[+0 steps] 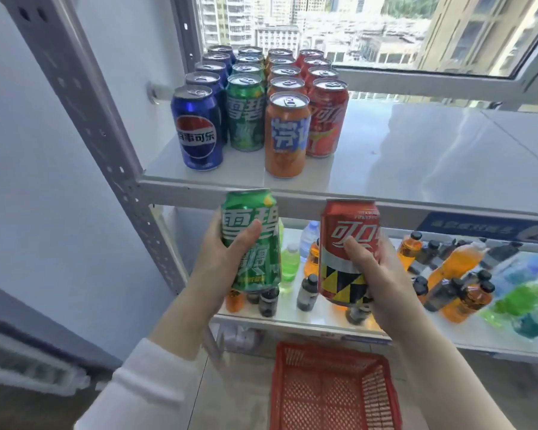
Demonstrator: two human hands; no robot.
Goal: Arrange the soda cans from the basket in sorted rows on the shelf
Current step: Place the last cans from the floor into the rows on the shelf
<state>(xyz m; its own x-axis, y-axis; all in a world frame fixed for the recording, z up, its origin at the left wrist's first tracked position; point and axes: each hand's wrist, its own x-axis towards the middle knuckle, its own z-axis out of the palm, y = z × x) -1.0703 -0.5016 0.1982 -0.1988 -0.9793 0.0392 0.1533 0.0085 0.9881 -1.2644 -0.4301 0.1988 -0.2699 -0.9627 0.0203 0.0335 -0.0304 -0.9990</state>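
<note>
The left hand (227, 246) grips an upright green Sprite can (250, 240); the right hand (373, 262) grips a red Coca-Cola can (348, 249), both just below the shelf (416, 156) edge.

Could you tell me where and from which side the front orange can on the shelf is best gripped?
Probably round its mid-body, from the front: the front orange can stands upright nearest the shelf edge, front face clear, while the front green can and front red can crowd its sides.
</note>
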